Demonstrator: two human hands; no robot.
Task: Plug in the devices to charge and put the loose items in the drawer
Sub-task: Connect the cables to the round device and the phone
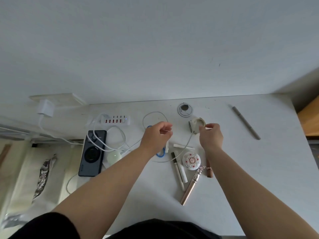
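Observation:
My left hand [158, 135] hovers over the white desk [259, 169], its curled fingers pinching a thin white cable [151, 115] that loops toward the back. A blue loop [160, 153] shows under the wrist. My right hand [210, 135] has its fingertips curled at a small cream device [196, 125], from which a cable runs down across the desk. A white USB charging hub [115, 120] lies at the back left. In front of it a dark phone [92, 153] lies face down with a white cable over it.
Loose items lie near the middle: a round floral compact [191, 160], a rose-gold tube [189, 188], white sticks [180, 169] and a small lipstick [209, 172]. A grey stylus [246, 122] lies at the back right, a cable grommet [185, 109] at the back. A wall plug [45, 107] is at the left.

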